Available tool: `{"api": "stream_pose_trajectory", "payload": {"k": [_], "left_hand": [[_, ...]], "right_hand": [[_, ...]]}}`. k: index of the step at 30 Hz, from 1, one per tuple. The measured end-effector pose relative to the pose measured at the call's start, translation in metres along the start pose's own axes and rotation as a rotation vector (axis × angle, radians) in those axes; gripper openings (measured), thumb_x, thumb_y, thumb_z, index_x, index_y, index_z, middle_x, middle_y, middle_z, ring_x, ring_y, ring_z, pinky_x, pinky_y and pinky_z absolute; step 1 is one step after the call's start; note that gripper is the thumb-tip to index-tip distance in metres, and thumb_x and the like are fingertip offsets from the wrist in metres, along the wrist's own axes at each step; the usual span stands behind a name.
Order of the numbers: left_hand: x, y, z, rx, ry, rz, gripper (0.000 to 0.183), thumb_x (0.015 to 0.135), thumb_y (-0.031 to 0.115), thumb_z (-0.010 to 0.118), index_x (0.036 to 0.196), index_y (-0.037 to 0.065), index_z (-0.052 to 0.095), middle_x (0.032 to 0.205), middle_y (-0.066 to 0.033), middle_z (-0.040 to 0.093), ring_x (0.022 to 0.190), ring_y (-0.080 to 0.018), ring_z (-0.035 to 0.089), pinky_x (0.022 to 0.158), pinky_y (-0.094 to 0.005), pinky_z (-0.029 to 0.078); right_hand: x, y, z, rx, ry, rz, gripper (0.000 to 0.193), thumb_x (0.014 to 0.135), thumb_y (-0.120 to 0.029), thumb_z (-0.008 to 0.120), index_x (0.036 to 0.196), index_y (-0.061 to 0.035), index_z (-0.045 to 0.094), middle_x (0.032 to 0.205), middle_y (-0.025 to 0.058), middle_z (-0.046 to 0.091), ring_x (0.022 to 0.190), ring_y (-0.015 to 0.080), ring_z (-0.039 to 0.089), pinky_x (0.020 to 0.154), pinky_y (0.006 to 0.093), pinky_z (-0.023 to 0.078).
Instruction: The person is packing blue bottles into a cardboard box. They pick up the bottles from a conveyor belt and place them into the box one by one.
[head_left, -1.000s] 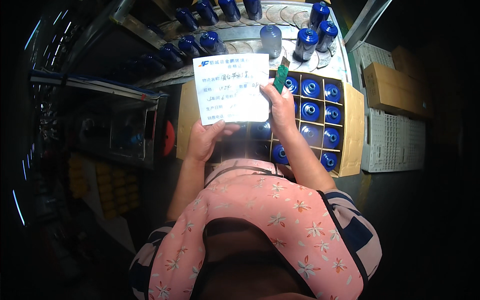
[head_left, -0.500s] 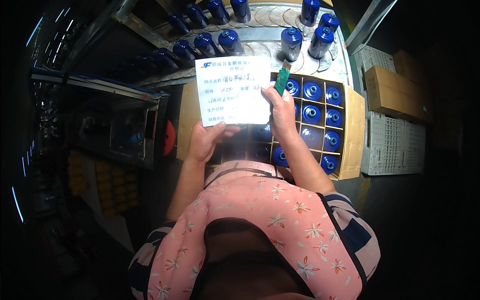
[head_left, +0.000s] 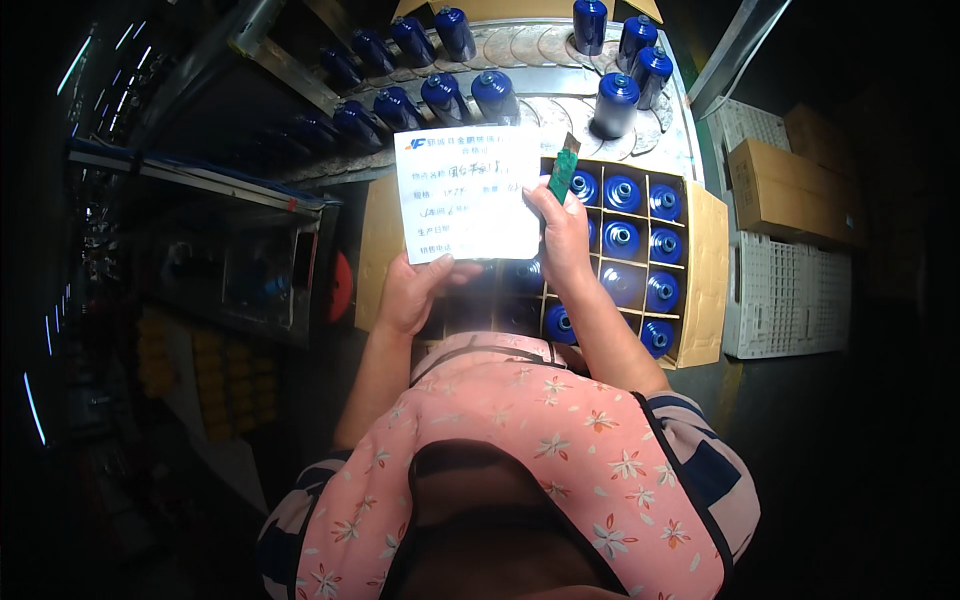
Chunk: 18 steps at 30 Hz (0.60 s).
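A white paper slip (head_left: 468, 195) with printed and handwritten lines is held up in front of me. My left hand (head_left: 412, 297) pinches its lower left edge between thumb and fingers. At the slip's right edge, my right hand (head_left: 566, 238) is closed on the paper and also grips a small knife (head_left: 564, 172), its handle green and its blade pointing up and away. Beneath both hands is an open cardboard carton (head_left: 706, 270) with dividers. Blue bottles (head_left: 621, 238) stand upright in its compartments; the slip and my hands hide part of the left side.
Beyond the carton runs a conveyor (head_left: 540, 60) of overlapping plates, carrying more blue bottles (head_left: 494, 97) in two rows. To the right, a closed cardboard box (head_left: 795, 190) rests by white plastic crates (head_left: 790, 300). A metal frame (head_left: 310, 240) and a red disc (head_left: 341, 285) are at the left.
On the conveyor, the nearer row of bottles has shifted right and the farther row left. The slip and both hands sit slightly lower in view; my grip is the same.
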<state>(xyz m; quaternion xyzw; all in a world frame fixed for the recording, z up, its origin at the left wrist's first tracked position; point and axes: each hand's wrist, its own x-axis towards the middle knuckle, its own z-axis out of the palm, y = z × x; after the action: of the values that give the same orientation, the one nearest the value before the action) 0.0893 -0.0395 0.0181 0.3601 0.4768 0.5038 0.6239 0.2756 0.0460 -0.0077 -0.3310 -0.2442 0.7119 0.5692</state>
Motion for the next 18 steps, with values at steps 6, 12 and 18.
{"api": "stream_pose_trajectory", "payload": {"k": [6,12,18], "left_hand": [[0.01,-0.004,0.0,-0.008,-0.002,0.024,0.034,0.095,0.008,0.056,0.124,-0.009,0.049,0.109,-0.0187,0.066,0.092,-0.0254,0.069,0.076,-0.0284,0.057],[0.007,-0.003,0.001,-0.013,-0.006,0.031,0.035,0.094,0.008,0.056,0.124,-0.009,0.049,0.11,-0.0189,0.065,0.092,-0.0254,0.069,0.076,-0.0285,0.057],[-0.012,0.006,0.006,-0.043,0.029,-0.011,0.034,0.094,0.007,0.056,0.123,-0.009,0.049,0.107,-0.0185,0.066,0.09,-0.0249,0.069,0.074,-0.0285,0.057]], "right_hand": [[0.007,-0.001,-0.002,0.0,-0.014,-0.016,0.012,0.088,-0.012,0.06,0.091,-0.0007,0.06,0.083,0.0019,0.06,0.075,0.0084,0.055,0.07,0.0235,0.044],[0.005,-0.003,-0.004,-0.003,-0.01,0.005,0.011,0.088,-0.012,0.061,0.091,-0.002,0.06,0.083,0.0015,0.06,0.075,0.0081,0.055,0.07,0.0236,0.044],[-0.013,-0.003,0.004,-0.054,0.043,-0.028,0.008,0.088,-0.013,0.062,0.087,-0.005,0.061,0.082,-0.0007,0.059,0.074,0.0074,0.053,0.068,0.0239,0.043]]}}
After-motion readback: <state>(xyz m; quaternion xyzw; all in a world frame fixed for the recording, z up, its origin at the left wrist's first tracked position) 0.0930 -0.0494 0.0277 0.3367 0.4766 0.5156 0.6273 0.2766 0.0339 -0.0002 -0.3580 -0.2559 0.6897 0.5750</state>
